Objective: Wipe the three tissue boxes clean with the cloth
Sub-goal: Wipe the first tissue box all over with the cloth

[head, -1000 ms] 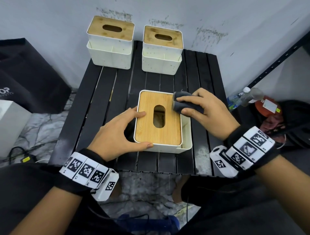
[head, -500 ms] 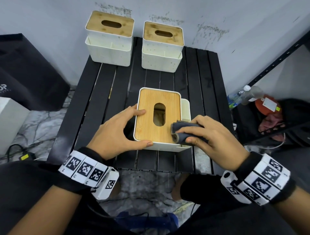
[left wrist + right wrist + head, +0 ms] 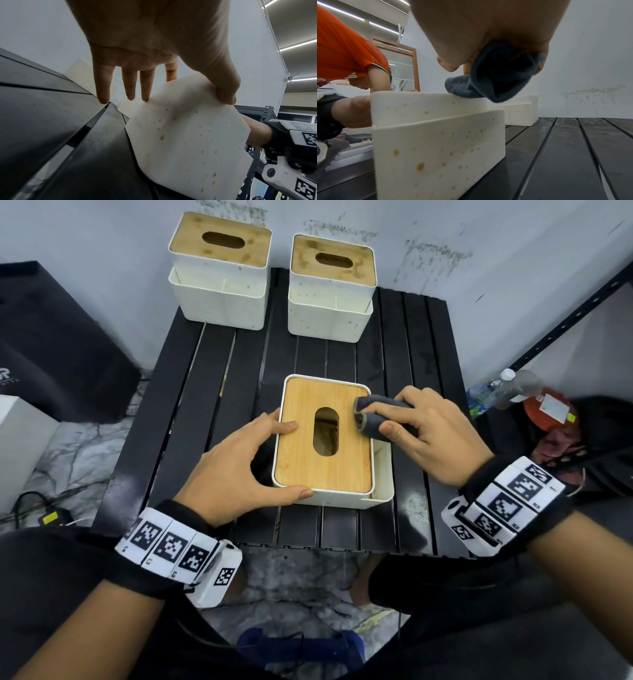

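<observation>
Both bare forearms wear black wrist straps [image 3: 144, 573] carrying white blocks [image 3: 168, 546] printed with black square-patterned markers.

Very little legible. Black case [image 3: 58, 344] at left edge of head view: white letter "R", tail end of a larger word cut off by the frame, smaller line beneath too small to read. Black-and-white square marker codes, no letters, on both wristbands [image 3: 168, 546] [image 3: 510, 501]. Plastic bottle [image 3: 496, 388] at right: blue label, print too small to read. Orange item [image 3: 548, 409] beside it: pale sticker, unreadable.
</observation>
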